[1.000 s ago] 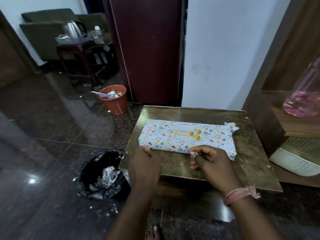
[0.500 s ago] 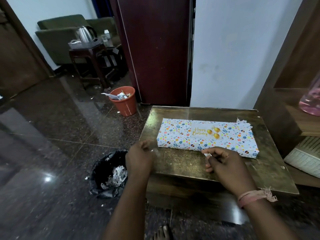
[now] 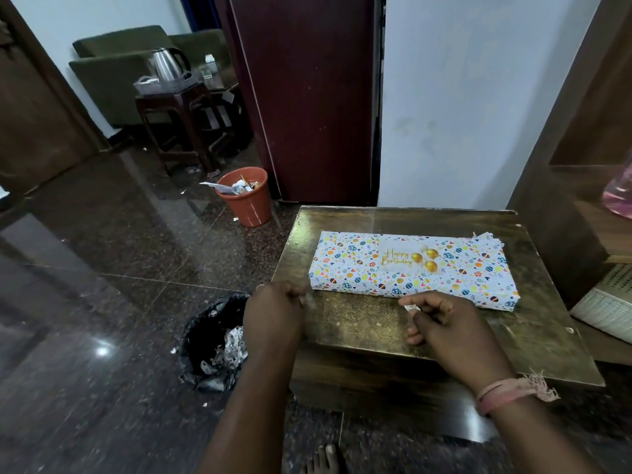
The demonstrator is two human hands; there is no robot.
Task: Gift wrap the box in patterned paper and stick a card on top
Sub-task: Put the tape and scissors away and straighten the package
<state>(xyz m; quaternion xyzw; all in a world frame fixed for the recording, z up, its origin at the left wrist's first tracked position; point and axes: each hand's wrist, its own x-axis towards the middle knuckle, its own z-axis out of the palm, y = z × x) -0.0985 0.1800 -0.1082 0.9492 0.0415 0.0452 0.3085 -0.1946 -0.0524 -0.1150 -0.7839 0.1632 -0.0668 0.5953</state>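
The box (image 3: 410, 271), wrapped in white paper with coloured dots, lies flat on the wooden table (image 3: 369, 323). A "Happy Birthday" card (image 3: 407, 258) with gold balloons sits on top of it. In front of the box, my right hand (image 3: 448, 333) pinches a small white paper scrap (image 3: 409, 307) between thumb and fingers. My left hand (image 3: 273, 313) hovers at the table's front left corner with fingers curled, a faint pale sliver at its fingertips. Torn paper sticks up at the box's far right end.
A black bin bag (image 3: 212, 350) holding crumpled paper sits on the floor left of the table. An orange bucket (image 3: 248, 196) of rubbish stands farther back. A white woven basket (image 3: 605, 302) and wooden shelf are at the right. My bare foot (image 3: 323, 460) is below.
My view has swung left, so the box now sits further right in frame. Both hands stay in front of the box; the right still pinches the scrap.
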